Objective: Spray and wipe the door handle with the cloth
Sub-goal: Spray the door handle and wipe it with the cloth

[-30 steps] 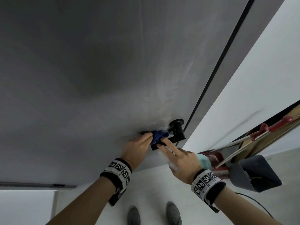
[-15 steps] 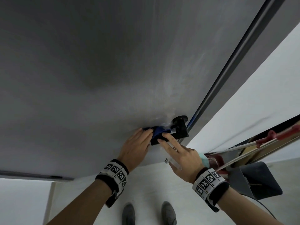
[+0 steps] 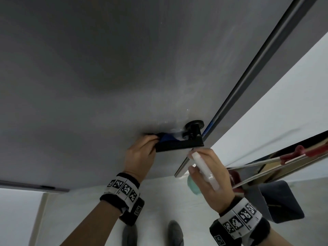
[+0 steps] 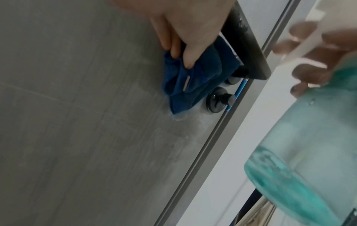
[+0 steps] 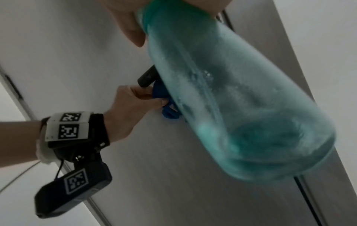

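Left hand (image 3: pixel 140 153): fingers pinch blue cloth (image 4: pixel 191 79) behind black door handle (image 3: pixel 179 143); we wipe along its length, pressing firmly. Right hand (image 3: pixel 211 174): curled round spray bottle (image 5: pixel 237 107), held clear beside our fingers

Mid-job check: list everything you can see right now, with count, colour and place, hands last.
door: one, grey, fills the head view.
door handle: one, black lever on the door near its edge.
lock knob: one, black, round, on the door beside the handle.
cloth: one, blue, bunched between handle and door.
spray bottle: one, translucent teal with white head, right of the handle.
long-handled tools: number unclear, red grips, leaning at right.
dustpan: one, dark grey, on the floor at right.
shoes: two, dark, on the floor below.
left hand: pinches the cloth.
right hand: grips the spray bottle.
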`<state>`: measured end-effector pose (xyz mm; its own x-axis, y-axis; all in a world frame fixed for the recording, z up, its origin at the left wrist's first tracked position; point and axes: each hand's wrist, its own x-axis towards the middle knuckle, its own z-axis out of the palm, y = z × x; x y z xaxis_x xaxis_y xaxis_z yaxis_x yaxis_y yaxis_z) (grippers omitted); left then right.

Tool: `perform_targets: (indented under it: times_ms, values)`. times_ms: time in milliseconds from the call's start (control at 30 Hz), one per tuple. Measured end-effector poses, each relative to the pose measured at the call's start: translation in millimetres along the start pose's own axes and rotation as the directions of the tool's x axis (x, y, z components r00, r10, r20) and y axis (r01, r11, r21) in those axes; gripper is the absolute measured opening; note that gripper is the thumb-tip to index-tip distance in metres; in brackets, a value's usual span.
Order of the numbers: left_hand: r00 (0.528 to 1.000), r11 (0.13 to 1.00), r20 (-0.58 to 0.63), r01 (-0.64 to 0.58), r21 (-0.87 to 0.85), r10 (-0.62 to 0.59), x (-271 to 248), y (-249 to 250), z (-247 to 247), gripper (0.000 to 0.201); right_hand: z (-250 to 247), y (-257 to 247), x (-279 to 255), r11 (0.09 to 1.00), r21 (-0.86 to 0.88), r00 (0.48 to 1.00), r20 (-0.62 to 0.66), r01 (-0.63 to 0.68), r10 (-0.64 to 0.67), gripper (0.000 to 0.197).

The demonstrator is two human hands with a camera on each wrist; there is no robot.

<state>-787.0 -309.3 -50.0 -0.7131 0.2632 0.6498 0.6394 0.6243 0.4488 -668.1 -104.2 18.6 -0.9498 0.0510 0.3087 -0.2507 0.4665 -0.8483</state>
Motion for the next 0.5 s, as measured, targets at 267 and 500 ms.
perform_targets:
  times_ms: [267,500]
  values:
    - [0.959,0.959,0.143,0.262,-0.106,-0.246,9,15,-11,0.023,20,28,-4,0.942,0.194,0.955,-0.061,-0.274,0.29,0.01]
    - [0.977,0.965,0.034,0.213,-0.153,-0.21,26,27,-28,0.016,4,4,3,0.999,-0.021,0.999,0.025,-0.035,0.035,0.02]
